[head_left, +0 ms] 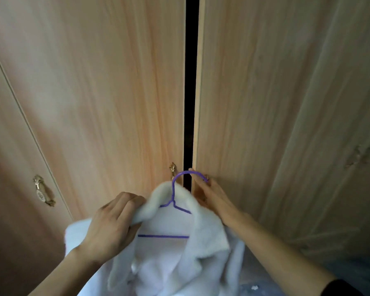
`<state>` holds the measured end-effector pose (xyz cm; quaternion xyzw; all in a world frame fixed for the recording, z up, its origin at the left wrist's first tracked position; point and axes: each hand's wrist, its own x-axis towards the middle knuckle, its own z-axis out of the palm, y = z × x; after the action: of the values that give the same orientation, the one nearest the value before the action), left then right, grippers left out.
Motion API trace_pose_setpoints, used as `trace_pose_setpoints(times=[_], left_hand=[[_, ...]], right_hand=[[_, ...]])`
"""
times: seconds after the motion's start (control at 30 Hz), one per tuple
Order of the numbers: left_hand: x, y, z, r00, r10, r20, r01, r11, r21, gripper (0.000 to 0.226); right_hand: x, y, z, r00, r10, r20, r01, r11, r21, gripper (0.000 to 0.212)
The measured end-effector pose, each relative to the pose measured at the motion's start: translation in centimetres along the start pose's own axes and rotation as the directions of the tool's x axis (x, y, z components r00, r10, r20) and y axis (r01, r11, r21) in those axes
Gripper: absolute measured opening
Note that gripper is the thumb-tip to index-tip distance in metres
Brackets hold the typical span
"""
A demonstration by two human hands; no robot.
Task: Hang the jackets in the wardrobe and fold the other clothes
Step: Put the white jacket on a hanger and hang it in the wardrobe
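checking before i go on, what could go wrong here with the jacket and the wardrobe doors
1. The right hand is at the edge of the right door, fingers by the narrow gap; they could get pinched if the door swings back.
2. The hanger hook sits in front of that door edge and its handle, so it may snag as the door opens.
3. The left hand grips only the jacket collar, not the hanger; the jacket could slip off.

head view | forward, slightly down | close to wardrobe doors [115, 92]
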<state>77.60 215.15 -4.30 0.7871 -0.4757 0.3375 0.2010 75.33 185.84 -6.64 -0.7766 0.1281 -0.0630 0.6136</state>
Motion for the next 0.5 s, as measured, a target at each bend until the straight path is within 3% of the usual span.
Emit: trace_pose_setpoints(times=[0.07,0.23,0.33,0.4,0.5], left_hand=[[-0.2,0.0,0.1,0.998,0.051,0.021,-0.050,0.997,-0.064,0.027],[-1.0,1.1,1.0,0.987,0.155,0.035,-0.145,0.970,-0.196,0.029],[-1.2,2.6,2.2,0.980,0.187,0.059,-0.163,0.944,-0.286,0.028],[-0.8,3.8,3.0,0.977,0.201,0.067,-0.167,0.926,-0.339,0.031],[-0.2,5.6,4.0,0.972,0.229,0.061,-0.186,0.897,-0.402,0.032]], right_hand=[[-2.0,-0.1,0.2,0.997,0.038,-0.073,-0.027,0.988,0.153,0.058],[-9.5,1.1,-0.8,0.963,0.060,-0.264,-0.034,0.994,0.102,0.056],[-13.0,1.9,-2.1,0.936,0.106,-0.337,-0.042,0.980,0.193,0.065],[-14.8,2.2,-3.2,0.909,0.075,-0.411,-0.050,0.996,0.070,0.057],[-17.2,2.5,-5.2,0.871,-0.053,-0.489,-0.129,0.934,-0.332,0.043]])
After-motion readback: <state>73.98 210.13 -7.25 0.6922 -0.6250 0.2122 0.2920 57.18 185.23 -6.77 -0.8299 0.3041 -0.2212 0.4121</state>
